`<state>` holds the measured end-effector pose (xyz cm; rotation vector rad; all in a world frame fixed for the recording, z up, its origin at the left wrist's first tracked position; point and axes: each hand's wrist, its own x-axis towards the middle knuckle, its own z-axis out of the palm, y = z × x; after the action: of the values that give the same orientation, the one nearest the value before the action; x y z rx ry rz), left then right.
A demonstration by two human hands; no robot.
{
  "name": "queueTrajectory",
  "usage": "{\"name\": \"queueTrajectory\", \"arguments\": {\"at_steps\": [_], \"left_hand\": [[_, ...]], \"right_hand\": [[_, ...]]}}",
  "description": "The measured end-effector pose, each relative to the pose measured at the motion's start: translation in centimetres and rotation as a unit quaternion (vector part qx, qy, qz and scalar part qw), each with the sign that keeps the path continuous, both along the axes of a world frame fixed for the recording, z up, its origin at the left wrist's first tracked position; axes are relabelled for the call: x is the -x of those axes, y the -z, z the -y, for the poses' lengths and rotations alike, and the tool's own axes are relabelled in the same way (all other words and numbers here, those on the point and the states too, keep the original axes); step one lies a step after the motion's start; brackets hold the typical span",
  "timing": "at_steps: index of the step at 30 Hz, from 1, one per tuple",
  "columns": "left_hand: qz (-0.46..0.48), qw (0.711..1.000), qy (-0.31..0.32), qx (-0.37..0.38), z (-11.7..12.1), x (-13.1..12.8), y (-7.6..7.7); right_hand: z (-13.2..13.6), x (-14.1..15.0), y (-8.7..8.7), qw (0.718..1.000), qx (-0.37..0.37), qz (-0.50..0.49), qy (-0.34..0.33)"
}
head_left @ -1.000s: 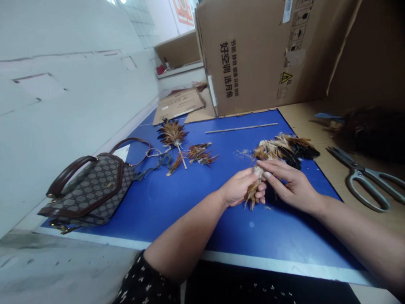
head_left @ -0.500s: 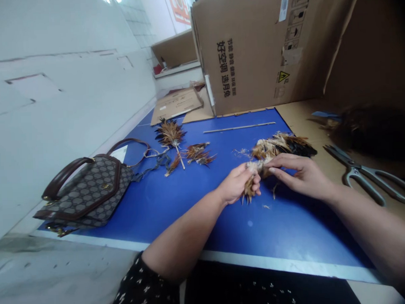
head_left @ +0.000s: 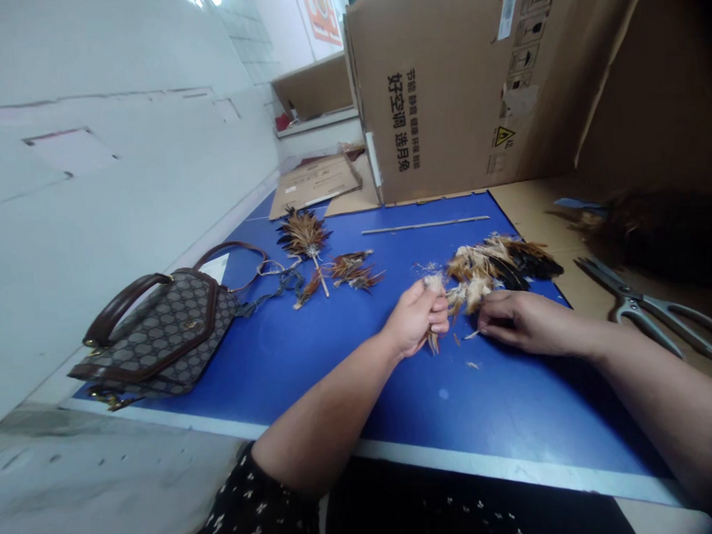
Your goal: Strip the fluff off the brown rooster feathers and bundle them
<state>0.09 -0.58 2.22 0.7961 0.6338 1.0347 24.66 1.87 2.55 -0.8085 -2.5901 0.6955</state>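
Handbag [head_left: 159, 328], grey patterned with brown trim, at the left end of a blue counter [head_left: 336, 369]; its strap trails right toward a twisted dark blue strip [head_left: 283, 287]. Next, a small feather duster [head_left: 303, 236], brown and black plumes pointing away, short pale handle toward the wearer. Flattened cardboard [head_left: 312, 183] farther back. Just right of the duster, a loose clump of brown feathers [head_left: 353, 271]. Beyond the clump, a thin stick [head_left: 425, 225] lying crosswise, well apart from both hands.

Left hand [head_left: 417, 319] curled firmly round a feather bundle [head_left: 434, 283]: pale fluffy end above the thumb, brown tips poking out below the fingers, middle hidden by the grip. Right of it, near the knuckles, a larger feather pile [head_left: 501, 263], cream and ginger at the left, black toward the right. Large carton [head_left: 455, 92] upright behind, closing off the back of the counter.

Right hand [head_left: 521, 321] low, at the pile's near side and covering part of that edge; thumb and fingers bent toward each other, cannot tell whether anything is pinched. Pale scrap [head_left: 471, 335] just off the fingertips. Farther right, on a brown cardboard sheet [head_left: 534, 202], scissors [head_left: 631, 296] and a dark heap [head_left: 664, 237], details lost in shadow.
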Motion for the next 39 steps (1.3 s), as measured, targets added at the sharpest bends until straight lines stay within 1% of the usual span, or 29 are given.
{"name": "queueTrajectory", "arguments": {"at_steps": [2, 4, 6, 8, 10, 13, 16, 18, 20, 22, 26, 30, 34, 37, 39], "left_hand": [[0.007, 1.000, 0.005, -0.005, 0.1, -0.2, -0.1], [0.015, 1.000, 0.007, -0.015, 0.2, -0.4, -0.1], [0.018, 1.000, 0.004, -0.025, 0.4, -0.7, 0.1], [0.018, 0.999, 0.002, -0.036, 0.5, -1.0, 0.3], [0.015, 0.999, 0.006, -0.049, 0.6, -1.3, 0.5], [0.005, 0.997, 0.006, -0.073, 0.8, -1.7, 0.7], [-0.025, 0.994, -0.001, -0.103, 1.0, -1.8, 0.9], [-0.059, 0.990, -0.002, -0.125, 1.1, -1.8, 1.2], [-0.096, 0.985, -0.001, -0.146, 1.1, -1.7, 1.5], [-0.123, 0.980, -0.002, -0.157, 1.1, -1.6, 1.8], [-0.134, 0.979, -0.007, -0.153, 0.9, -1.7, 2.1], [-0.129, 0.982, -0.015, -0.138, 0.9, -1.7, 1.8], [-0.127, 0.983, -0.019, -0.131, 0.9, -1.6, 1.3], [-0.109, 0.987, -0.013, -0.119, 1.0, -1.6, 1.0], [-0.095, 0.989, 0.003, -0.115, 1.0, -1.7, 0.9]], "right_hand": [[0.5, 0.8, -0.3, 0.997, 0.001, -0.053, 0.047], [1.2, 1.6, -0.6, 0.985, 0.014, -0.121, 0.118], [1.9, 2.6, -0.8, 0.963, 0.038, -0.183, 0.192], [2.5, 3.5, -0.9, 0.938, 0.074, -0.240, 0.238], [3.1, 4.4, -1.0, 0.916, 0.116, -0.290, 0.253], [3.8, 5.5, -1.0, 0.889, 0.185, -0.333, 0.252], [4.1, 6.0, -0.8, 0.869, 0.242, -0.356, 0.246], [4.2, 6.1, -0.5, 0.860, 0.265, -0.367, 0.236], [4.2, 6.2, -0.3, 0.857, 0.275, -0.374, 0.223], [4.2, 6.1, -0.2, 0.863, 0.269, -0.372, 0.211], [4.2, 6.1, -0.3, 0.880, 0.240, -0.357, 0.203], [4.4, 6.0, -0.4, 0.900, 0.194, -0.335, 0.200], [4.4, 5.7, -0.7, 0.925, 0.121, -0.294, 0.206], [4.1, 5.4, -0.6, 0.921, 0.071, -0.296, 0.242], [3.8, 5.2, -0.3, 0.914, 0.058, -0.306, 0.260]]}}
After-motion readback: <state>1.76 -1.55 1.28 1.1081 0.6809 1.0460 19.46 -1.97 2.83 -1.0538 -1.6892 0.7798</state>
